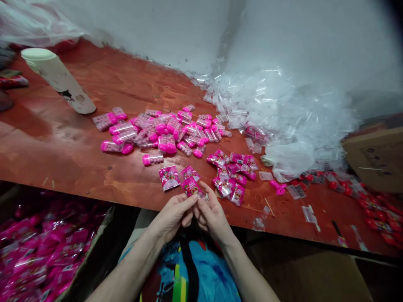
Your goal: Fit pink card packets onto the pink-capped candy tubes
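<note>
Both of my hands meet at the table's near edge, pinching one small pink candy packet (190, 187) between thumbs and fingers. My left hand (176, 209) grips its lower left side, and my right hand (211, 209) closes on its lower right corner. Just beyond lie two more pink packets, one flat at the left (169, 178) and one partly behind the held one. A loose group of pink packets (233, 176) rests to the right. Farther back is a heap of clear tubes (170, 130) with pink caps and pale pink balls inside.
A pale bottle (59, 82) stands at the left. Empty clear tubes and plastic (277, 109) are piled against the wall. Red-capped pieces (382, 214) and a cardboard box (374, 159) are at the right. Below the table, a box holds many pink packets (47, 251).
</note>
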A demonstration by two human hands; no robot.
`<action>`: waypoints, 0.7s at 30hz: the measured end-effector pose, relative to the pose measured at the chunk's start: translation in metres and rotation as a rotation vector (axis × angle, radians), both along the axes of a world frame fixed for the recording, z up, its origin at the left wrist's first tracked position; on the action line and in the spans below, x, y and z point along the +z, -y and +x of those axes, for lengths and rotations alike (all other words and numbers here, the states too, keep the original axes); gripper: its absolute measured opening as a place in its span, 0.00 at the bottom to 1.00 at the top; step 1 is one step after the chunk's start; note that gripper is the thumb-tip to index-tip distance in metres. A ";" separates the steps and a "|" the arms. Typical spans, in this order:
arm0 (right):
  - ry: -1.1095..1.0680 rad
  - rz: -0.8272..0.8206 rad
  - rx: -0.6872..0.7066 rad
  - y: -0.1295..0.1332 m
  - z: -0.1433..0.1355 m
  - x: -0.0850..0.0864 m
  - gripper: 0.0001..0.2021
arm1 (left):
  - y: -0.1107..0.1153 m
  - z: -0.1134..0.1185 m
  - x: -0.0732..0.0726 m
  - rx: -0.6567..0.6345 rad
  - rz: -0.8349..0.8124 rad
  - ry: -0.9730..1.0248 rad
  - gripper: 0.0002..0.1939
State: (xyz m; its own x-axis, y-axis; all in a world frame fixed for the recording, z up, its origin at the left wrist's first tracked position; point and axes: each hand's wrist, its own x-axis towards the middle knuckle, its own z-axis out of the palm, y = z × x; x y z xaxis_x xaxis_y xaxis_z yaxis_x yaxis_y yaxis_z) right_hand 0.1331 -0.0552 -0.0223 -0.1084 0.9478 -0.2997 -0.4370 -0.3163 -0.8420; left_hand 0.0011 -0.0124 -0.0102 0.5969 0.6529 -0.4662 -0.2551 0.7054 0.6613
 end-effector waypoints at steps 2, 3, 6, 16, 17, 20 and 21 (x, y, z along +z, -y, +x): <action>0.066 0.041 -0.048 0.001 -0.002 -0.004 0.31 | -0.001 0.002 0.001 0.069 -0.034 -0.009 0.20; 0.091 0.052 -0.060 0.002 -0.002 -0.006 0.31 | -0.001 0.003 0.000 0.097 -0.046 -0.012 0.19; 0.099 0.031 -0.061 0.003 -0.004 -0.012 0.33 | 0.000 0.007 -0.002 0.108 -0.043 -0.024 0.17; 0.317 0.075 -0.173 -0.003 0.032 0.007 0.32 | 0.004 0.006 0.006 0.088 0.116 -0.239 0.19; 0.374 0.098 -0.282 -0.005 0.039 0.012 0.34 | 0.002 0.002 0.009 0.121 0.149 -0.297 0.20; 0.651 0.180 -0.526 -0.014 0.047 0.019 0.40 | -0.008 -0.011 0.013 0.247 0.247 -0.434 0.20; 0.787 0.216 -0.502 -0.019 0.043 0.019 0.38 | -0.012 -0.015 0.013 0.288 0.267 -0.460 0.20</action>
